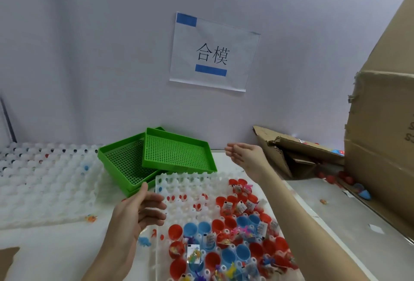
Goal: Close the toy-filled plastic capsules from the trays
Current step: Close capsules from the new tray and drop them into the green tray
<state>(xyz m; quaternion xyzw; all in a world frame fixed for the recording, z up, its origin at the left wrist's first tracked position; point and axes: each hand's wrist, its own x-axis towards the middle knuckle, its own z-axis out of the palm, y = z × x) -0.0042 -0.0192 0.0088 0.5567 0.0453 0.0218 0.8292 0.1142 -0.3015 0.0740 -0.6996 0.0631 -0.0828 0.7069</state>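
Note:
A white plastic tray (179, 182) lies in front of me, its sockets holding several open red capsule halves (175, 231) and blue capsule halves (243, 252) filled with small toys and packets. My left hand (136, 215) hovers at the tray's left edge, fingers relaxed and holding nothing. My right hand (244, 154) is stretched out above the tray's far right corner, toward the cardboard box, fingers loose and empty.
Two green perforated trays (177, 153) lie stacked askew behind the white tray. Another white socket tray (44, 182) lies at the left. A torn cardboard box (298, 153) with closed capsules and a large carton (380, 146) stand at right. Loose toys (90, 218) lie on the table.

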